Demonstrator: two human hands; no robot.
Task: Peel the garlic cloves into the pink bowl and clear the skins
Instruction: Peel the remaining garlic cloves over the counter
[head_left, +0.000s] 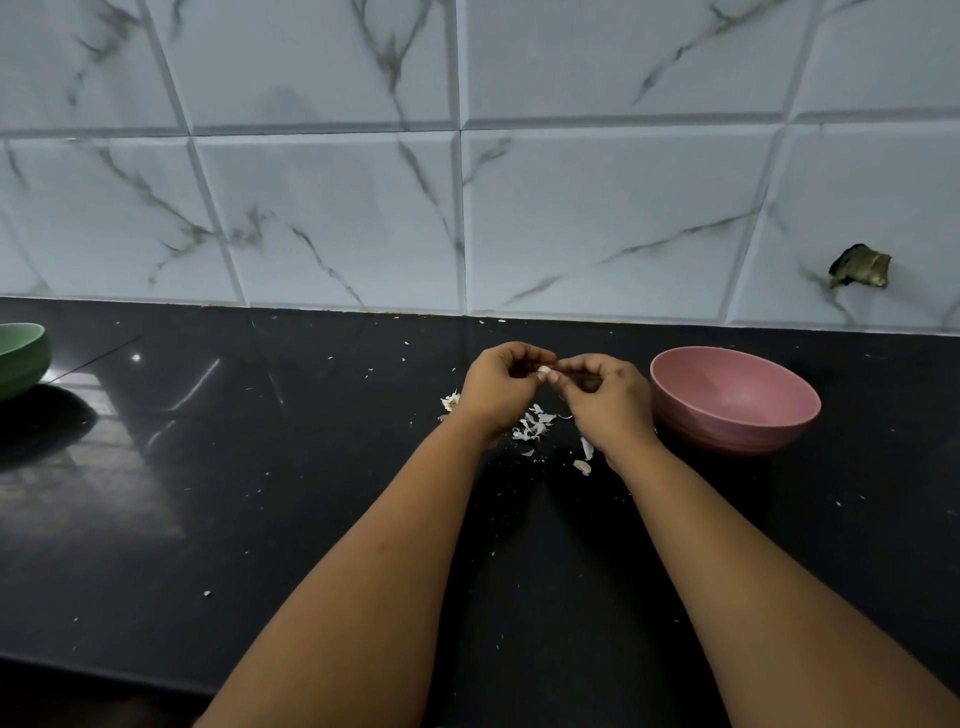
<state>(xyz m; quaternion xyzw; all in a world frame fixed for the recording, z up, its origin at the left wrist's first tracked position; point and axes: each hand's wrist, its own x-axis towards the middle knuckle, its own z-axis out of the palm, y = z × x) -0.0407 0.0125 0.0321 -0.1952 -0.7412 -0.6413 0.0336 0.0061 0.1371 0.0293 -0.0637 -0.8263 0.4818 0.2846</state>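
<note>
Pinching one garlic clove (544, 371), left hand (501, 387) and right hand (605, 397) curl together.

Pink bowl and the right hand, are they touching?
Cannot tell. In the head view the right hand overlaps the pink bowl's left rim, so neither gap nor contact shows.

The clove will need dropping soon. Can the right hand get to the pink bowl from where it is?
Probably yes: the right hand sits just beside the pink bowl, whose open top faces up with nothing between them.
</note>
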